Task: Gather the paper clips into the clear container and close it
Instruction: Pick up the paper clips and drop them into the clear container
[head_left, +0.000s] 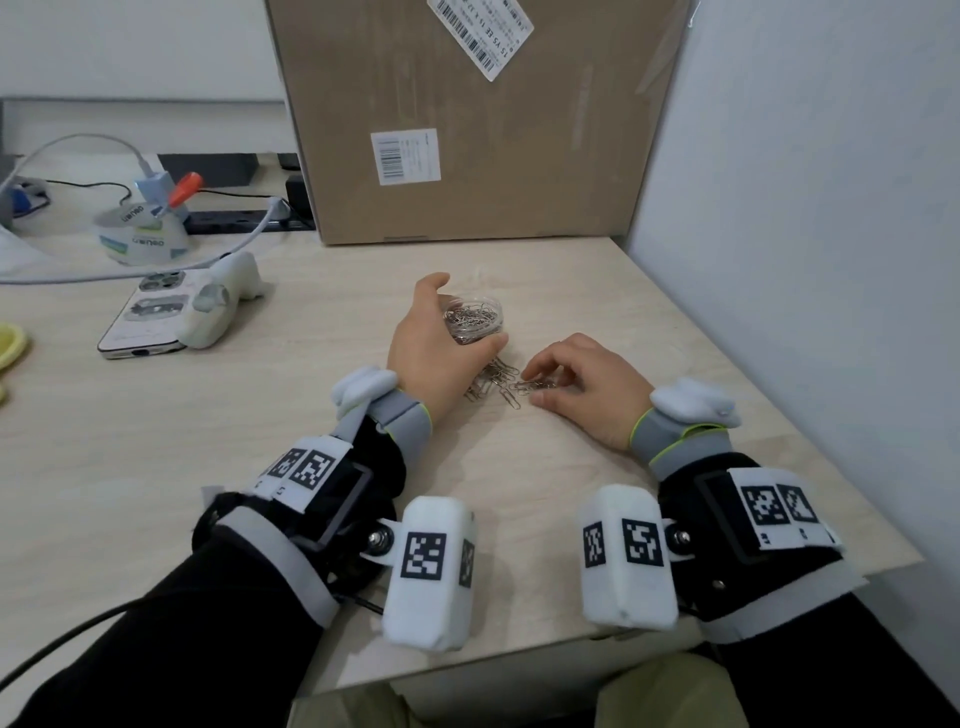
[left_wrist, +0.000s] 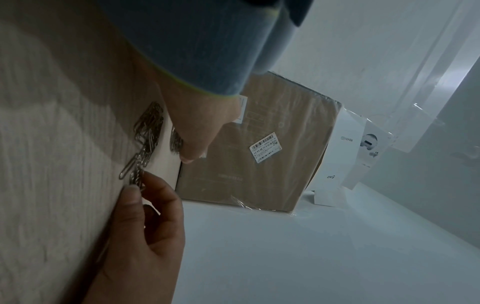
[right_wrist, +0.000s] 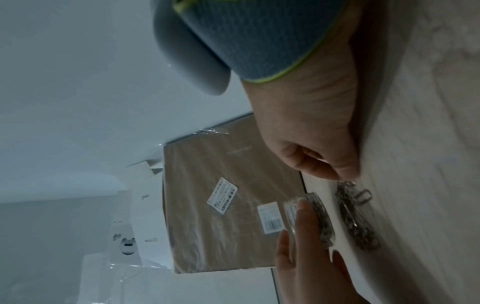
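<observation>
A small clear round container (head_left: 480, 325) stands on the pale wooden table (head_left: 260, 441), with several silver paper clips inside it. My left hand (head_left: 470, 310) grips the container from the left, thumb on its near side and fingers round its far side. Just in front of it lies a loose pile of paper clips (head_left: 496, 382). My right hand (head_left: 532, 387) comes in from the right with curled fingers and pinches clips at the pile's right end. In the right wrist view the fingertips (right_wrist: 346, 174) hold clips beside the pile (right_wrist: 361, 224) and the container (right_wrist: 311, 216).
A large cardboard box (head_left: 467, 130) stands upright just behind the container. A white wall (head_left: 805, 208) closes the table's right side. At the left lie a phone (head_left: 150, 317) with a white gadget on it, a tape dispenser (head_left: 140, 234) and cables.
</observation>
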